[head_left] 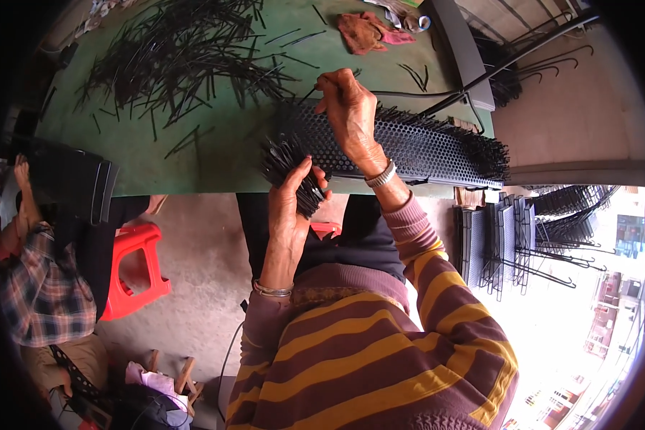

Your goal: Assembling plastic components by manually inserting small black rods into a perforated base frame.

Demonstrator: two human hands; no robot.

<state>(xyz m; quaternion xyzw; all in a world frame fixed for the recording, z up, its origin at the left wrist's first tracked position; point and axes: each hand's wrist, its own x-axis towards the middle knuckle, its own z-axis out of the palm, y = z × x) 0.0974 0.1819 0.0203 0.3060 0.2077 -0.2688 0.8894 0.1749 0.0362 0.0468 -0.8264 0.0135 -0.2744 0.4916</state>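
Nearest to a container here is the black perforated panel point(416, 147), lying across the near edge of the table in front of you; thin dark strips point(489, 154) bristle along its far edge and right end, while the middle shows bare round holes. Whether each strip sits in a hole is too small to tell. The green tabletop point(229, 158) carries a loose, tangled pile of black strips point(186, 54) at far left, a brown and pink cloth point(364, 34) at the far side. Pale floor point(193, 233) below; red plastic stool point(140, 261) to your left, beside a person in a plaid shirt point(50, 283). More dark panels point(498, 240) stand at right, near bright daylight. Your left hand point(292, 193) is clamped around a bundle of black strips point(278, 159), slender, slightly glossy, uneven at the ends, just beside the panel's left end. Your right hand point(350, 111) is over the panel, fingers curled; cannot tell whether they pinch a strip.
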